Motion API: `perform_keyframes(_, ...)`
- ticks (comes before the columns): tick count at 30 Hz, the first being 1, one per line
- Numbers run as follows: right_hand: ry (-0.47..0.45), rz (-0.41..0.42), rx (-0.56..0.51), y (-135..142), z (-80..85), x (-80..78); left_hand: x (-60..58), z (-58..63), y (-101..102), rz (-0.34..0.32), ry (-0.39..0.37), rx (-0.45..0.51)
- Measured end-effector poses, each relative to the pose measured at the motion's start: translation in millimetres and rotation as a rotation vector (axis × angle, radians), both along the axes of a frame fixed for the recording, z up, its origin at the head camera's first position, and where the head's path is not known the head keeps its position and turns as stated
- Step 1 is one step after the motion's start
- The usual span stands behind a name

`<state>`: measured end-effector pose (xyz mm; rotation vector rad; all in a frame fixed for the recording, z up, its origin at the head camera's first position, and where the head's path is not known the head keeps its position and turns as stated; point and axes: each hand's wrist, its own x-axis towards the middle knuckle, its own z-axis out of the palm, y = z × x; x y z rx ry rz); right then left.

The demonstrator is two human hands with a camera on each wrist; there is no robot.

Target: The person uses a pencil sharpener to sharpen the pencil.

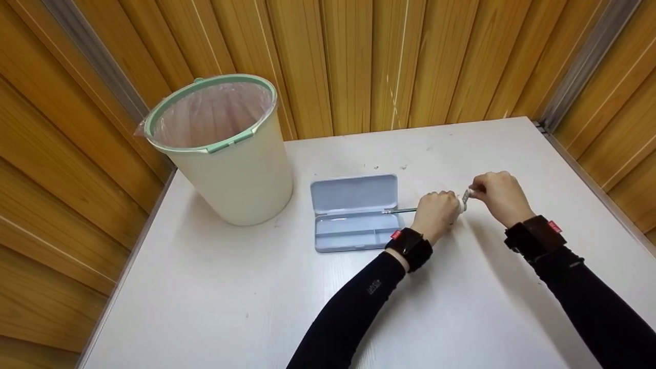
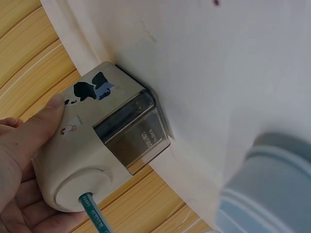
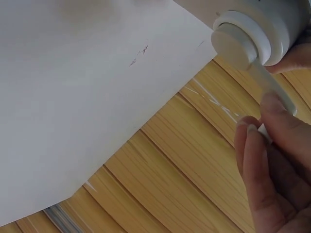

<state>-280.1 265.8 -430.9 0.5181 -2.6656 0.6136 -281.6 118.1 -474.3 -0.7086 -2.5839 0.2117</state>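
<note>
A white crank pencil sharpener point(image 2: 80, 141) with a see-through shavings drawer point(image 2: 138, 138) stands on the table, gripped around its body by my left hand point(image 1: 436, 212). A green pencil point(image 1: 405, 210) sticks out of the sharpener's front hole, pointing left toward the pencil case. My right hand point(image 1: 499, 195) pinches the knob of the crank handle point(image 3: 274, 87) between thumb and fingers. Most of the sharpener is hidden behind my left hand in the head view. Just left of my left hand lies an open light blue pencil case point(image 1: 353, 195), its tray split by dividers.
A cream trash bin point(image 1: 241, 179) with a green rim and clear plastic liner stands at the table's back left. Wooden-panel walls point(image 1: 348, 66) enclose the white table point(image 1: 215, 302) at the back and sides. Dark specks mark the tabletop behind the case.
</note>
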Motion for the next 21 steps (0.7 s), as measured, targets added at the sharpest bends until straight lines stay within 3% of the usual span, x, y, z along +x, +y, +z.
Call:
perform_keyframes(9,0.052,-0.024,0.044,-4,-8.6,-8.5,0.3,-0.9,0,0.000,-0.006,-0.005)
perform_keyframes(21,0.055,-0.039,0.046,-6,-15.3,-20.1,0.1,-0.7,-1,-0.014,-0.013,-0.008)
